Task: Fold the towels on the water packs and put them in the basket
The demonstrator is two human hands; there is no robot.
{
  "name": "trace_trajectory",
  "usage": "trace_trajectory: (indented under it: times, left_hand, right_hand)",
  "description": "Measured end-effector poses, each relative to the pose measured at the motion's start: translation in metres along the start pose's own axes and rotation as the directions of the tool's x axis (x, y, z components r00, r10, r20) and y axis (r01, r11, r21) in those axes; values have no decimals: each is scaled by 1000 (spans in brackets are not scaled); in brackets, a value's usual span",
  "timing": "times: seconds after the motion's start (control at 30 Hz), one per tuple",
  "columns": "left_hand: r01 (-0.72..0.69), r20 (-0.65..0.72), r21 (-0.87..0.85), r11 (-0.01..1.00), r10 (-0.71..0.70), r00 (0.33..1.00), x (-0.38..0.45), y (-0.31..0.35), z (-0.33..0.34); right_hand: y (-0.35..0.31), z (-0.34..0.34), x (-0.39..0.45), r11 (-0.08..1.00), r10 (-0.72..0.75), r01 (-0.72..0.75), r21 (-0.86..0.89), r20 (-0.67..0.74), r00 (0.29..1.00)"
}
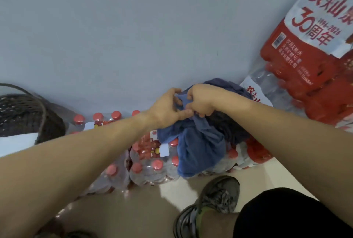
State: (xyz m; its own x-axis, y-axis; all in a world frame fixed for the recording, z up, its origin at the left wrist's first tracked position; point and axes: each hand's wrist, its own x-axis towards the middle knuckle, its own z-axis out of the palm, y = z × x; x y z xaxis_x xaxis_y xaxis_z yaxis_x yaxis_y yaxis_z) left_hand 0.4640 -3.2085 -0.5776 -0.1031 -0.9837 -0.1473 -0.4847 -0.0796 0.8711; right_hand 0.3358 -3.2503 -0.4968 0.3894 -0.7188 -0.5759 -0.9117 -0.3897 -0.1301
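Observation:
A crumpled blue towel [198,148] hangs bunched over shrink-wrapped water packs [149,169] with red bottle caps. My left hand [166,109] and my right hand [200,102] meet above it, both pinching the towel's upper edge between fingers and thumbs. A darker towel [229,125] lies piled behind and to the right of the blue one, partly hidden by my right forearm. The dark woven basket [24,115] with an arched handle stands at the far left against the wall.
A tall stack of red-and-white water packs [309,50] rises at the right. A pale wall [133,27] fills the background. My grey sneaker [214,199] stands on the beige floor just in front of the packs. Something white lies beside the basket.

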Motion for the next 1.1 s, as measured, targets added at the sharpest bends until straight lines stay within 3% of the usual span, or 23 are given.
trace_trajectory:
  times: [0.1, 0.17, 0.27, 0.4, 0.5, 0.63, 0.7, 0.8, 1.0, 1.1]
  left_hand:
    - [-81, 113, 265, 961, 53, 992, -15, 16, -52]
    - [-119, 162, 404, 907, 57, 985, -28, 25, -87]
    - [-115, 120, 509, 853, 62, 991, -48, 29, -128]
    - [-9, 83, 415, 910, -27, 996, -74, 13, -160]
    - [48, 55, 327, 944, -70, 996, -83, 1, -177]
    - [55, -77, 122, 991, -46, 996, -91, 2, -195]
    - [11, -100, -7, 1000, -12, 995, -97, 9, -201]
    - [-46, -93, -120, 992, 35, 995, -105, 17, -209]
    - [-35, -40, -12, 999, 34, 999, -117, 12, -222]
    - [-24, 94, 234, 972, 1, 996, -120, 7, -224]
  right_hand:
    - [-9, -6, -1, 883, -103, 102, 457, -21, 994]
    - [-23, -8, -3, 770, -213, 201, 605, -54, 976]
    - [-49, -7, -3, 624, -301, 278, 731, -104, 948]
    - [-81, 7, 1, 477, -334, 264, 838, -105, 937]
    - [-97, 17, 6, 431, -302, 199, 880, -67, 951]
    - [-108, 17, 6, 442, -437, 124, 888, 93, 895]
    - [-118, 12, 1, 489, -464, 162, 857, 98, 881]
    - [-129, 5, -4, 608, -401, 218, 764, 59, 914]
    - [-115, 0, -13, 816, -238, 151, 558, 86, 968]
    - [-106, 10, -11, 772, -199, 155, 617, 3, 980]
